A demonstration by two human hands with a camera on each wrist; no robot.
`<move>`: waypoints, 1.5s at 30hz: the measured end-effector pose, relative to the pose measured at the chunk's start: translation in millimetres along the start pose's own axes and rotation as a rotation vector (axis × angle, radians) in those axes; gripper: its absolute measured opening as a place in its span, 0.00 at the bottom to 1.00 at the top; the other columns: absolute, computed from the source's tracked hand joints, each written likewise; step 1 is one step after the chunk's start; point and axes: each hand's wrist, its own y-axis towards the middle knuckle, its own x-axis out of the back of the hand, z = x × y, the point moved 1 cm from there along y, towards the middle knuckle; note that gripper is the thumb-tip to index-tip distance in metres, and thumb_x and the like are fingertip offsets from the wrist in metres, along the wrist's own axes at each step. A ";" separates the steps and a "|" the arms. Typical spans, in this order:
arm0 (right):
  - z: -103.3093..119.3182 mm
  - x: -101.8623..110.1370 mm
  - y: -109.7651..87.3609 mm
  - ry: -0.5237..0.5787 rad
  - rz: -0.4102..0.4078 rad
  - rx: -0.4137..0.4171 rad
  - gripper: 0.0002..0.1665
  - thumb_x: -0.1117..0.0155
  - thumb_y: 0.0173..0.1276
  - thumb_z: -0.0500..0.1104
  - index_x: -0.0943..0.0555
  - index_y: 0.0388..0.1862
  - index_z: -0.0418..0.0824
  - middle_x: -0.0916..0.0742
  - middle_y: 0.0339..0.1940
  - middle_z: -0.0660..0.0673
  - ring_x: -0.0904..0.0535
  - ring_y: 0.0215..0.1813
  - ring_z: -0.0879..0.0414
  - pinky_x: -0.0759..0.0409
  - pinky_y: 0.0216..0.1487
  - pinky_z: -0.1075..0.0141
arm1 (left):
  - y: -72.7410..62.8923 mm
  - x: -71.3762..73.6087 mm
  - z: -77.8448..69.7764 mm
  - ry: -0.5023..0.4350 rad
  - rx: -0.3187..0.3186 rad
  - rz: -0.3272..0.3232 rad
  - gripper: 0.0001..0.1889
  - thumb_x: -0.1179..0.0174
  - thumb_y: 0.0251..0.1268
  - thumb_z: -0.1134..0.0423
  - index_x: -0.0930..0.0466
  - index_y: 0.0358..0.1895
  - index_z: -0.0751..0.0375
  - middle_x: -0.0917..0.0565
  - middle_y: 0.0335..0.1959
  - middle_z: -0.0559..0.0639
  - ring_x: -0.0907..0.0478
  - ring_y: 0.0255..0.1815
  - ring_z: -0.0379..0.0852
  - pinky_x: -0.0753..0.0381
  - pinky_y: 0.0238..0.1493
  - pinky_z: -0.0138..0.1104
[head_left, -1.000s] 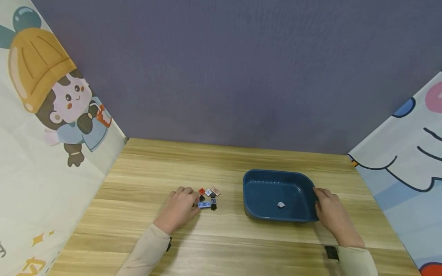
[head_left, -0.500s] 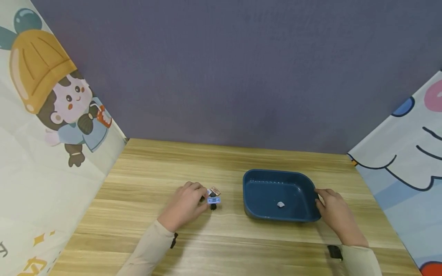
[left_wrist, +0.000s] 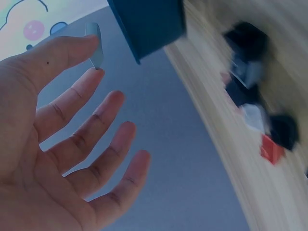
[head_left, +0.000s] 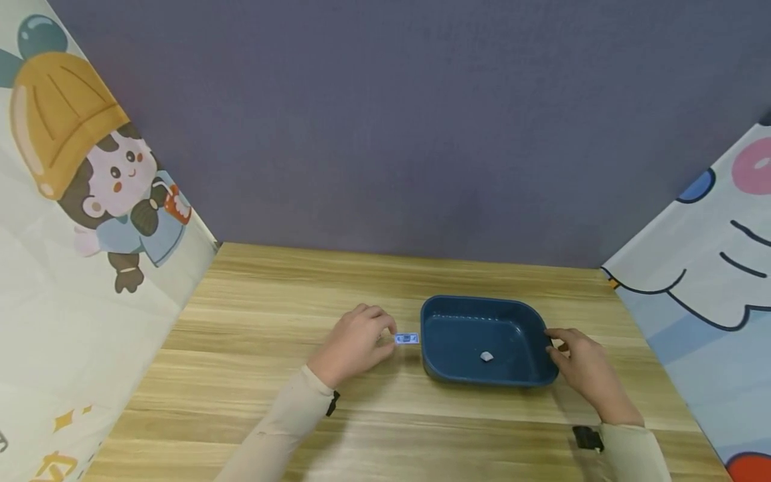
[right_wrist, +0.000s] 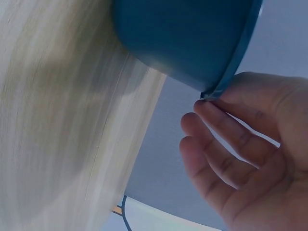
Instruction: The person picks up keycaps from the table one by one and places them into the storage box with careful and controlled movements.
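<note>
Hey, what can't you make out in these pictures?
Head: the loose pieces on the table, hidden behind the left grip.
Head: the print on the pale blue piece, too small to read.
Left wrist: details of the loose pieces, blurred.
Right wrist: part of the blue tray, cut off by the top edge.

"We'd call the basin (head_left: 458, 341) glossy, smooth plastic, wouldn't we?"
"Yes, and the printed tile (head_left: 406, 339) looks like smooth plastic too."
"Our bench (head_left: 458, 428)?"
"Smooth wood grain, faintly shiny; the backdrop (head_left: 391, 134) we'd call matt, cloth-like."
</note>
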 end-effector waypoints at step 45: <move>-8.1 -3.6 -3.3 0.177 -0.073 -0.092 0.20 0.36 0.70 0.33 0.21 0.60 0.33 0.16 0.52 0.29 0.17 0.45 0.36 0.23 0.27 0.65 | -2.3 -5.6 -0.9 0.005 0.047 0.016 0.14 0.31 0.63 0.51 0.15 0.49 0.51 0.17 0.50 0.46 0.23 0.54 0.51 0.23 0.52 0.49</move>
